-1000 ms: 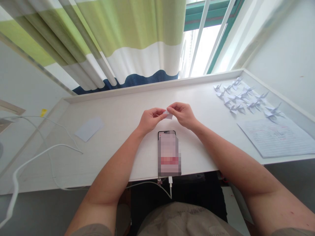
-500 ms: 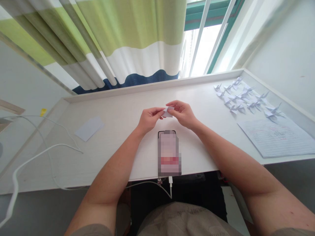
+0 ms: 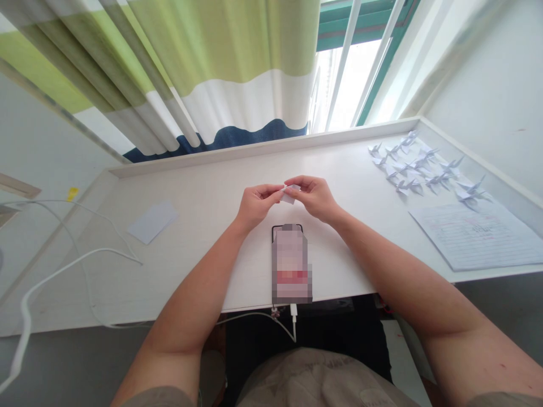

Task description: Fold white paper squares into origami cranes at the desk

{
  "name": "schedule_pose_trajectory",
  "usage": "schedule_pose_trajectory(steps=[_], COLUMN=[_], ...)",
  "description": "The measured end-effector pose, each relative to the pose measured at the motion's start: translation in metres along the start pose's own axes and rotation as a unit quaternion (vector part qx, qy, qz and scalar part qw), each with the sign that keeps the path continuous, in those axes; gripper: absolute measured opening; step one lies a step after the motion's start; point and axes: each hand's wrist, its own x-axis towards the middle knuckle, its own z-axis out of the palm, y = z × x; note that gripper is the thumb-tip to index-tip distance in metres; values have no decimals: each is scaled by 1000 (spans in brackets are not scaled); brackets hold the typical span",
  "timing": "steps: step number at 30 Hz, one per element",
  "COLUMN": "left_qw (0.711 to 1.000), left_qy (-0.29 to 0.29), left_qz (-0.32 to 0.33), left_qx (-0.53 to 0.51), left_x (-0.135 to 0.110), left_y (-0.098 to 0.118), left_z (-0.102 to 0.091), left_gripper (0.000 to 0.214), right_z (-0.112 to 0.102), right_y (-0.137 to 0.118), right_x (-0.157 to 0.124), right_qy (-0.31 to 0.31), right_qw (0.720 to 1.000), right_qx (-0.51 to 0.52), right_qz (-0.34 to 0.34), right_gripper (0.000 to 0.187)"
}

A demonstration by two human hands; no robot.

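Observation:
A small folded piece of white paper point(image 3: 290, 198) is held up between both hands over the middle of the white desk point(image 3: 203, 249). My left hand point(image 3: 257, 204) pinches its left edge between thumb and fingers. From the other side my right hand point(image 3: 313, 196) grips it, thumb on the near face and fingertips at the top. The fingers cover part of the paper, so its exact folds are hard to make out. Just below the hands lies a phone point(image 3: 291, 265) with a blurred screen.
Several folded paper cranes point(image 3: 424, 164) stand at the back right. In front of them lies a lined, written sheet point(image 3: 475, 237). Loose white paper squares point(image 3: 153, 221) rest at the left. A white cable point(image 3: 106, 250) crosses the left side; a charging plug point(image 3: 294, 312) meets the phone.
My right fingers have shifted slightly left along the paper's top, closer to the left fingertips. The paper has tilted a little; all else stays put.

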Motion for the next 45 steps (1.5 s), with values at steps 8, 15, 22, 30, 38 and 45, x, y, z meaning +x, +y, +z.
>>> schedule_pose_trajectory(steps=[8,15,22,30,38,45], left_qw=[999,998,999,1000,1000,999], left_qy=[-28,-44,-33,-21,-13,-3], left_qz=[-30,-22,3,3,9,15], left_qx=[-24,-27,-1,12,23,45], left_x=[1,1,2,3,1,1], left_y=[6,1,1,5,6,7], left_z=[-4,-5,-5,-3,1,1], left_gripper=[26,33,36,37,31,29], right_z=[1,1,1,2,7,7], right_y=[2,2,-2,-2,-7,-7], right_x=[2,1,0,-2,-5,-4], right_qy=[10,27,18,7,11,14], right_qw=[1000,999,1000,1000,1000,1000], right_qx=[18,14,3,-12,22,22], right_qz=[-17,-17,-9,4,7,6], right_gripper=[51,41,41,45,35,47])
